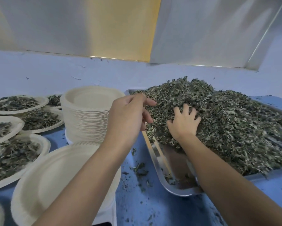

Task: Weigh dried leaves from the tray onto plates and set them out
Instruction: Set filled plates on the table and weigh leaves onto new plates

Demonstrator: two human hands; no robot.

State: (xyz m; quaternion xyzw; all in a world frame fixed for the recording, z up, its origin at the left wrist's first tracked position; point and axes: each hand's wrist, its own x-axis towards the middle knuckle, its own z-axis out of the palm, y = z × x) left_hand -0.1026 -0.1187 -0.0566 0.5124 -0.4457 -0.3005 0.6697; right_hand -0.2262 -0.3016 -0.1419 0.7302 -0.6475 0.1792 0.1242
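A big heap of dried green leaves (226,118) fills a shiny metal tray (174,186) on the right. My right hand (184,123) is dug into the near left side of the heap, fingers spread and curled into the leaves. My left hand (128,115) hovers just left of the heap above the tray's edge, fingers loosely bent and holding nothing. An empty paper plate (55,173) lies under my left forearm, on something white that is mostly hidden.
A tall stack of empty paper plates (88,115) stands behind the empty plate. Several plates filled with leaves (14,154) are spread out at the left. Loose leaf bits litter the blue table (145,209). A wall and metal panel rise behind.
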